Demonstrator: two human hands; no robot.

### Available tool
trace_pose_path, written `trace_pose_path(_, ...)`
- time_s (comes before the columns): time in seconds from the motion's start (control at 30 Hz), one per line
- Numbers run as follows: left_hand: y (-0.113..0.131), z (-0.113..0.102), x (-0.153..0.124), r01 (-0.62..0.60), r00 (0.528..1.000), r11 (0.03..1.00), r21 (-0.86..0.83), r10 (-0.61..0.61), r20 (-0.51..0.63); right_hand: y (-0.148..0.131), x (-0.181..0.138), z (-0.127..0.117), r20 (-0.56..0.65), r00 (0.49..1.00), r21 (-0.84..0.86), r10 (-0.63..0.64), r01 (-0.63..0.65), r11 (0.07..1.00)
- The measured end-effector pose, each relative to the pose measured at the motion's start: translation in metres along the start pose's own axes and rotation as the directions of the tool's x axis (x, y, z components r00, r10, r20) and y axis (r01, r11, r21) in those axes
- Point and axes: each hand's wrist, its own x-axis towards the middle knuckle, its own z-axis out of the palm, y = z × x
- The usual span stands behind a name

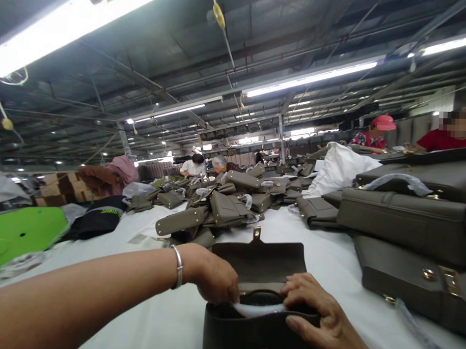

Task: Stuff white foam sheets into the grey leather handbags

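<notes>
A dark olive handbag (258, 318) stands at the near edge of the white surface (167, 314), its flap (262, 259) thrown back and upright with a small brass clasp (257, 233) at the top edge. Its mouth is open, and white paper stuffing (257, 309) shows inside — pale against the dark lining, lying just below the rim.

The left hand (214, 278), a silver bangle (178, 267) at the wrist, reaches into the mouth from the left; its fingers are curled down into the opening and touch the paper, though whether they pinch it I cannot tell. The right hand (320, 315) rests on the bag's right rim, fingers (301, 288) spread and bent, the tips at the opening's edge and the thumb laid along the front panel.

The bag's leather is matte, smooth and without visible marks; a small metal fitting sits low on its front.

To the right, stacked handbags (407, 221) of the same colour lie on their sides, brass hardware showing. Farther back a loose pile of bags (216, 209) covers the surface, with a white sack (340, 168) behind — and other people work in the distance. A bright green sheet (20, 233) lies at the far left.
</notes>
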Motion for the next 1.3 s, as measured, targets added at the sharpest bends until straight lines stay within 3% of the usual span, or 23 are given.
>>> trace_pose_path(0.27,-0.007,-0.005,0.013,0.180,0.972,0.979,-0.092,-0.162,0.170,0.000,-0.001,0.000,-0.016,0.998,-0.040,-0.055,0.055,0.998)
trace_pose_path(0.47,-0.010,-0.007,0.017,0.255,0.950,0.957,-0.139,-0.221,0.222,0.001,0.001,-0.001,-0.007,0.995,-0.080,-0.097,0.096,0.992)
trace_pose_path(0.6,-0.002,-0.007,0.017,0.254,0.965,0.966,-0.043,-0.250,0.085,0.002,0.001,0.000,-0.002,0.994,-0.091,-0.105,0.105,0.990)
trace_pose_path(0.7,0.014,-0.011,0.016,0.268,0.963,0.946,0.180,-0.264,-0.044,0.002,0.001,0.000,-0.002,0.995,-0.103,-0.102,0.101,0.990)
trace_pose_path(0.8,0.026,-0.014,0.012,0.289,0.957,0.898,0.332,-0.282,-0.070,0.003,0.001,-0.001,0.001,0.996,-0.104,-0.084,0.084,0.991)
trace_pose_path(0.93,0.022,-0.015,0.008,0.274,0.959,0.923,0.271,-0.282,-0.008,0.005,0.000,-0.001,0.003,0.996,-0.092,-0.087,0.087,0.992)
trace_pose_path(1.1,0.004,-0.011,0.010,0.295,0.952,0.953,0.067,-0.299,0.060,0.007,0.000,-0.001,0.017,0.997,-0.079,-0.079,0.080,0.994)
trace_pose_path(1.2,0.004,-0.005,0.014,0.323,0.946,0.942,0.095,-0.324,-0.012,0.008,-0.001,-0.001,0.040,0.996,-0.070,-0.080,0.083,0.994)
trace_pose_path(1.3,0.008,0.003,0.020,0.382,0.919,0.909,0.167,-0.356,-0.169,0.011,-0.006,0.001,0.000,0.999,-0.073,-0.042,0.041,0.996)
